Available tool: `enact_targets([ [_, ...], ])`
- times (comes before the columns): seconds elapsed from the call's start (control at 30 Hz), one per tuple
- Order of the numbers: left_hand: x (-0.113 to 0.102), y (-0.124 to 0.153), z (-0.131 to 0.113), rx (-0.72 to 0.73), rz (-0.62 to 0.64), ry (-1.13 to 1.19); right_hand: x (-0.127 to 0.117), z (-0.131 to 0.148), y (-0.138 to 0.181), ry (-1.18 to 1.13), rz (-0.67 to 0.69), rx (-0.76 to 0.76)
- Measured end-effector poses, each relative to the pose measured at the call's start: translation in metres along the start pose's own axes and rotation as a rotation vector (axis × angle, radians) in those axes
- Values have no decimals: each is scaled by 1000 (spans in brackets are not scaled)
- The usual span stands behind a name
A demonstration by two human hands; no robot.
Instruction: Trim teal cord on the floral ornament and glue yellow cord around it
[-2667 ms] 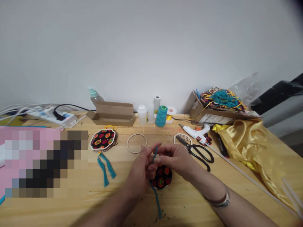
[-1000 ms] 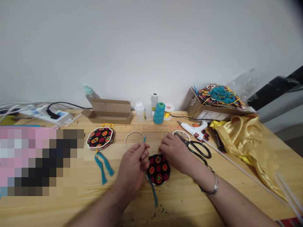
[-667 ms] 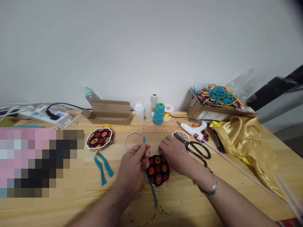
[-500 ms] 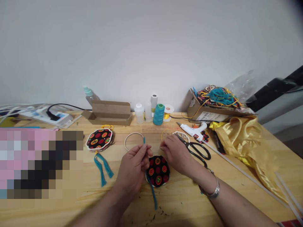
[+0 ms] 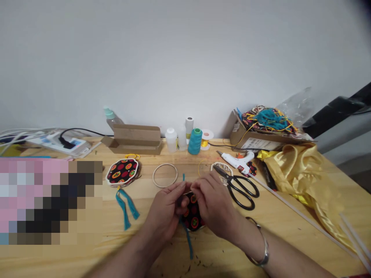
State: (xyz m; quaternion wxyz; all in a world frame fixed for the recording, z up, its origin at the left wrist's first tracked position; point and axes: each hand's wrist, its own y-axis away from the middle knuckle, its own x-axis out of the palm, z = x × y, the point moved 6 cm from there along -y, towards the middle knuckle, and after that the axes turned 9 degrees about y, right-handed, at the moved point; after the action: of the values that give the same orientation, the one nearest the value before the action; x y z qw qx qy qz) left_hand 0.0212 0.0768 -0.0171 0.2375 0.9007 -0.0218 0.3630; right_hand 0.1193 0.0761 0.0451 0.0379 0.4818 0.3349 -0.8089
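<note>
My left hand (image 5: 168, 204) is closed in a pinch on a bundle of teal thread (image 5: 188, 241), which sticks up above the fingertips and hangs down below them. Close against it, my right hand (image 5: 214, 200) has its thumb and forefinger pressed together; whatever is between them is too fine or hidden to make out. Beneath both hands lies a black padded fabric piece (image 5: 193, 222) with red and orange flower prints, partly covered by them. A pale ring (image 5: 153, 175) rests just beyond my left hand. Black-handled scissors (image 5: 245, 189) lie right of my right hand, over a white lattice piece (image 5: 213, 166).
A finished-looking patterned pendant (image 5: 122, 172) with teal tassels lies left. Along the wall stand an open cardboard box (image 5: 136, 148), bottles (image 5: 171, 141) and a teal thread cone (image 5: 195, 142). Rightward are a glue gun (image 5: 237, 160), gold satin cloth (image 5: 301, 173) and a filled carton (image 5: 261, 143).
My right hand has moved left and down, up against my left fingertips. My left hand has shifted slightly down and right with the teal thread, away from the ring.
</note>
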Motion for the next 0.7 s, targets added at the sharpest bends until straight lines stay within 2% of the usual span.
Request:
enact_targets([
  [0.13, 3, 0, 1, -21, 47, 74, 11, 6, 7, 20, 35, -114],
  [0.7, 3, -2, 1, -27, 42, 106, 20, 3, 13, 57, 113, -132],
])
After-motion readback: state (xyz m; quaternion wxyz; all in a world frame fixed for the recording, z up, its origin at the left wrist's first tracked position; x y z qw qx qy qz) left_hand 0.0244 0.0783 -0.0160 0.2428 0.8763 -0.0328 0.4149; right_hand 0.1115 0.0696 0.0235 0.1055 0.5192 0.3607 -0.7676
